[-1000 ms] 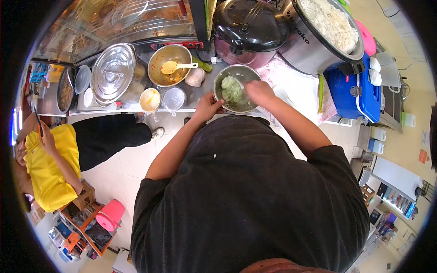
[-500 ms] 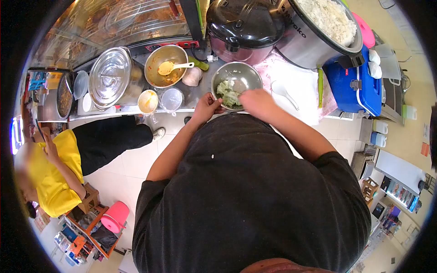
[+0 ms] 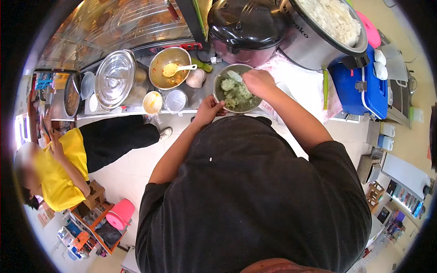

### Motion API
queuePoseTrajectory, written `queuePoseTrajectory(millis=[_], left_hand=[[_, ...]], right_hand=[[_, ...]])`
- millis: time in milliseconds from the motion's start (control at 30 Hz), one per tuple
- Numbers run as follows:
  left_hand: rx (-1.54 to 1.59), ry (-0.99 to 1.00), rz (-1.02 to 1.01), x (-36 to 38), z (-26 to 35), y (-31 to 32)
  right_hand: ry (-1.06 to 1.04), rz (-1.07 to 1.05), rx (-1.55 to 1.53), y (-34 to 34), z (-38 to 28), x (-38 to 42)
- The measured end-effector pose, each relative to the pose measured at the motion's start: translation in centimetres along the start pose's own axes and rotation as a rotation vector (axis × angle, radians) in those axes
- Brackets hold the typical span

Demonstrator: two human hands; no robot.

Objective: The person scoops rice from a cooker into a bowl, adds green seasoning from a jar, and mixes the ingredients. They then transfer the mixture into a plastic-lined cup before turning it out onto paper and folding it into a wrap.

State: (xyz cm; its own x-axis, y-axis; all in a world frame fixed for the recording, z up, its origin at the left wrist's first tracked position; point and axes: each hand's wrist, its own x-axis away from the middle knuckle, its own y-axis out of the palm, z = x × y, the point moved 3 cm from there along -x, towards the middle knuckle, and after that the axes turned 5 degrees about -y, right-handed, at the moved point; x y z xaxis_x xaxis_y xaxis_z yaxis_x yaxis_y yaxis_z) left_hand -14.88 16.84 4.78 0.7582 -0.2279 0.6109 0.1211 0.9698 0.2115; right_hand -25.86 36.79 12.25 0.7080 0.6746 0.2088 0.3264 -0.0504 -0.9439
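Observation:
A steel mixing bowl (image 3: 220,72) sits at the counter's front edge, holding clumps of green-tinted rice (image 3: 236,93). My left hand (image 3: 210,110) is closed on the bowl's near left rim, thumb over the edge. Over the right side of the bowl, my right hand (image 3: 259,83) is closed round a pale spoon (image 3: 235,76), whose head points left above the rice; its handle is hidden in my fist. Partly behind my right forearm, a white rice paddle (image 3: 285,88) lies on white paper (image 3: 304,86).
Left of me stand a second steel bowl (image 3: 157,61) with a yellow ladle (image 3: 170,69), a lidded pot (image 3: 116,79) and small tubs (image 3: 152,103). Rice cookers (image 3: 243,27) line the back. At right is a blue cooler (image 3: 359,86). A person in yellow (image 3: 68,173) stands at left.
My right hand has lifted up and away from the bowl's near side, and the spoon now shows. The green rice is more spread and clumped. My left hand stays on the rim.

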Motion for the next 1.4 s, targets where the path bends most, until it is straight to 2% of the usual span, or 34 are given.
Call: queuePoseTrajectory(millis=[67,100,200,233,333,467,567,667,700,800,900,1000,1033,1133,1267,1333,1400], left_hand=[[0.016,0.004,-0.001,0.1,-0.5,0.0],[0.026,0.007,-0.009,-0.4,-1.0,-0.2],[0.007,0.0,0.016,-0.5,-0.9,-0.5],[-0.002,-0.007,0.036,-0.3,-0.9,-0.5],[0.019,0.03,0.018,-0.1,-0.8,-0.1],[-0.016,0.01,0.058,-0.2,-0.8,0.0],[-0.038,0.017,0.066,0.0,-0.8,-0.1],[-0.001,0.037,0.031,0.3,-1.2,0.3],[-0.008,0.029,0.022,0.8,-0.7,0.6],[-0.018,0.033,0.023,0.3,-0.7,0.4],[0.034,0.058,0.003,-0.1,-1.5,0.2],[0.028,0.03,0.024,-0.2,-1.2,0.1],[0.017,0.007,0.046,-0.1,-1.4,0.0],[-0.014,0.033,0.044,-0.1,-1.8,-0.1],[0.051,0.052,0.002,-0.7,-2.1,0.0],[0.034,0.042,0.015,-0.2,-1.9,0.0],[-0.02,0.038,0.03,0.2,-1.3,0.1]], right_hand=[[-0.037,0.024,-0.027,-0.8,-1.7,0.5],[-0.11,-0.057,-0.043,-0.2,-2.8,1.2],[-0.14,-0.017,0.024,2.2,-3.7,1.6],[-0.089,-0.136,0.058,1.8,-3.2,1.3],[-0.044,0.081,-0.009,-0.7,-2.1,1.7],[-0.076,0.114,0.025,4.4,-0.7,0.7],[0.004,0.105,0.0,-0.3,-1.7,1.4],[0.09,-0.043,0.058,2.2,0.4,1.1],[0.029,0.123,0.058,1.5,0.1,1.3],[0.022,0.05,0.078,-0.7,0.2,0.9],[-0.027,0.097,0.024,-0.4,-1.6,1.1],[-0.042,0.065,0.063,4.4,-0.7,0.0],[-0.032,0.01,0.056,2.2,-1.1,0.3],[-0.051,0.135,0.0,-1.2,-1.9,1.5],[-0.038,0.048,0.043,3.0,-2.0,1.7],[-0.019,0.009,0.043,1.0,-1.2,1.9],[0.095,0.007,0.041,-1.2,-0.1,2.4]])
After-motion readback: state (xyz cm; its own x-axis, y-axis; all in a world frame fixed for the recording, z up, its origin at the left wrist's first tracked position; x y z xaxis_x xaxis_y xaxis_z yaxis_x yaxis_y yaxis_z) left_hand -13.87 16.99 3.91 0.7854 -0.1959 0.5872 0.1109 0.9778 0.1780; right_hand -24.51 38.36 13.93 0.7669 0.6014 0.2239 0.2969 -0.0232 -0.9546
